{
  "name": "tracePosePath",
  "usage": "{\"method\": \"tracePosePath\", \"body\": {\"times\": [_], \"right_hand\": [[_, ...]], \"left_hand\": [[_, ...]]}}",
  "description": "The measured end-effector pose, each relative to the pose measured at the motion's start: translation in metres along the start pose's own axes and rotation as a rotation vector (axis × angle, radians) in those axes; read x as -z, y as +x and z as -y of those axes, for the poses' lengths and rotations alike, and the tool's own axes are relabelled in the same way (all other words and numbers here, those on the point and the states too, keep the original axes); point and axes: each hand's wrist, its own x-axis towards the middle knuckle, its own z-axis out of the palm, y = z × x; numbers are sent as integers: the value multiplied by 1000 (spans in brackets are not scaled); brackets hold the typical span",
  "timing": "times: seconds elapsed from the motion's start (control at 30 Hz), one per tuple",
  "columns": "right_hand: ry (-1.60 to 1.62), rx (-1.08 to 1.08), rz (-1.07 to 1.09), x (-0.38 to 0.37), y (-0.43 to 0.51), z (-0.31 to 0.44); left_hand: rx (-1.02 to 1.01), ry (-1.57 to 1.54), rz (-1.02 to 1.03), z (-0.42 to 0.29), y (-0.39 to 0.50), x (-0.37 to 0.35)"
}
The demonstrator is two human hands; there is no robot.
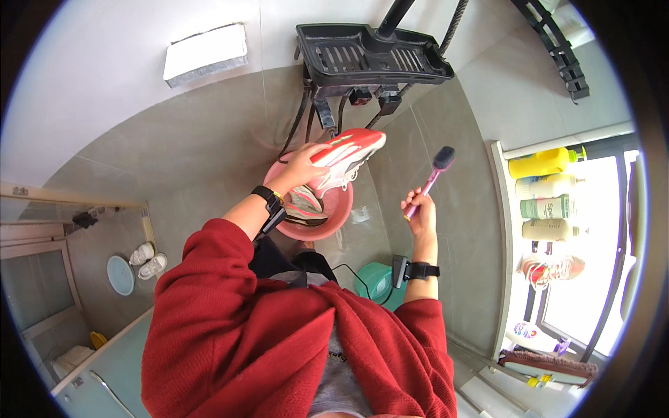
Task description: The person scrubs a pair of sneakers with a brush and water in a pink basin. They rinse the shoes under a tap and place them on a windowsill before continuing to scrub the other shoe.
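Note:
My left hand [303, 167] grips a red and white sneaker [349, 155] by its heel end, above a pink plastic basin [344, 211]. The sneaker's toe points to the upper right, and its white laces hang loose. A second sneaker [303, 206], grey with pink stripes, lies in the basin, partly hidden by my left forearm and the held shoe. My right hand [421, 205] is closed around the pink handle of a scrub brush [430, 180], held off to the right with its dark bristle head up and apart from the shoe.
A black shower shelf [373, 57] with hoses is mounted beyond the basin. A green bucket [373, 279] stands near my right forearm. Bottles [543, 162] and another pair of sneakers [553, 269] line the windowsill at right. White shoes [151, 265] and a light blue basin [120, 275] are at left.

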Motion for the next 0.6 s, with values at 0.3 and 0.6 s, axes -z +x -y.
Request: {"method": "tracePosePath", "body": {"times": [0.3, 0.6], "right_hand": [[6, -82, -1, -59, 117, -22], [120, 11, 17, -98, 156, -29]], "left_hand": [[496, -961, -147, 47, -26, 3], [602, -1185, -26, 73, -39, 36]]}}
